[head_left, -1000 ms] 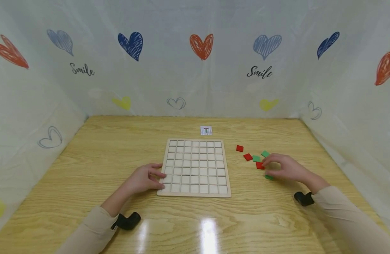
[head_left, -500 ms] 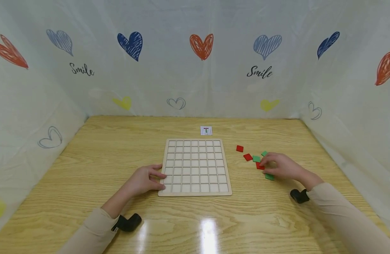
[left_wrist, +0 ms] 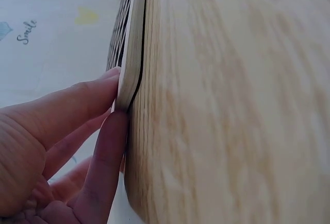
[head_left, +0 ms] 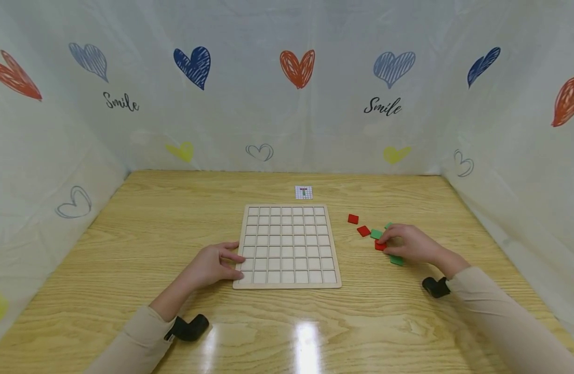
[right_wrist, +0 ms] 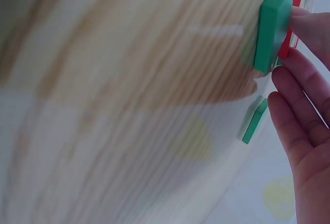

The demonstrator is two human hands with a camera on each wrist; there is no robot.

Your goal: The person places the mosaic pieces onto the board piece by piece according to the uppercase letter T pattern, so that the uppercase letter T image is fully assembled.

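A pale wooden grid board [head_left: 287, 285] lies flat in the middle of the table in the head view. My left hand [head_left: 215, 265] rests at its left edge, thumb and fingertips on the rim near the front corner. To the right of the board, my right hand [head_left: 413, 245] pinches a red square tile [head_left: 379, 245] between thumb and index finger. Around that hand lie green tiles [head_left: 396, 261], one by the thumb and another [head_left: 376, 234] just beyond the red one. The right wrist view shows a near green tile [right_wrist: 276, 26] overlapping the pinched red tile [right_wrist: 285, 44].
Further left of the right hand lie two red tiles, one nearer [head_left: 363, 231] and one farther back [head_left: 353, 218]. A small card [head_left: 303, 192] printed with a grid and a red and green T stands behind the board. Heart-patterned curtains [head_left: 287, 119] border the table [head_left: 174, 208].
My right hand has moved slightly left and its fingers have come together on the red tile, which has shifted a little left. The board has shifted slightly; my left hand stays at its edge.
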